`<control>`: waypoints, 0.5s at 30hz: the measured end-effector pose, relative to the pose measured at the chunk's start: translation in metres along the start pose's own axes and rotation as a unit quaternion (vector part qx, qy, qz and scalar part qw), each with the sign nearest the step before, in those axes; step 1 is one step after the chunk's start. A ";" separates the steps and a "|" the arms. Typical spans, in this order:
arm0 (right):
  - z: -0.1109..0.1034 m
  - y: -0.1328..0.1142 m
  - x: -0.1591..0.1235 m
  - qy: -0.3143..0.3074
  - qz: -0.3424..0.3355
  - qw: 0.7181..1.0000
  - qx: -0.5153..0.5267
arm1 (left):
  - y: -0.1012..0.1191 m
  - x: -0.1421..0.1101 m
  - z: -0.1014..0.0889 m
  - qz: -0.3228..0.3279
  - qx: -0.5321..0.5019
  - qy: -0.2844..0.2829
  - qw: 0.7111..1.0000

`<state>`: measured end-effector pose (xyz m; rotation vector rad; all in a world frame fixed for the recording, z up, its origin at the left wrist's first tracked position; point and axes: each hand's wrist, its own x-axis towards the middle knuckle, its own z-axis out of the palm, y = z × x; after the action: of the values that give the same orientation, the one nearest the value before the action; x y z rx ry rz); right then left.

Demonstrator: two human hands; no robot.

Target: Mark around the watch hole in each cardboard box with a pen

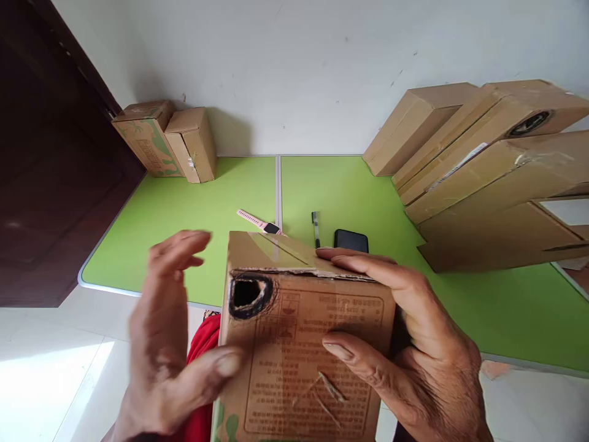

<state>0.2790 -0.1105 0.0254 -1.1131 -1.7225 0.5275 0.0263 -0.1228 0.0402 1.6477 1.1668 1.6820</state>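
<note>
A brown cardboard box point(294, 362) is held up close in front of me, its printed side facing me. Near that side's upper left corner is a hole point(247, 293) ringed with black marking. My right hand point(414, 344) grips the box from the right, thumb across the printed side and fingers along the top. To the left, my left hand point(170, 344) is spread, its fingers raised away from the box. Its thumb overlaps the box's left edge; whether it touches I cannot tell. Torn scraps point(331, 387) show on the printed side.
Behind the box, on a green table point(184, 233), lie a pink-strapped watch point(271, 228), a pen point(315, 228) and a black case-like object point(351, 240). Two boxes point(193, 144) stand at the back left, and several cardboard boxes point(460, 166) lean at the right.
</note>
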 end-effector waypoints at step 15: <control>0.016 -0.053 -0.008 -0.050 -0.205 0.961 -0.177 | 0.009 -0.014 0.007 -0.057 -0.005 -0.139 0.989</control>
<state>0.2428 -0.1403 0.0547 -0.9404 -2.1225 0.0142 0.0371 -0.1377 0.0396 1.7103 1.0905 1.3355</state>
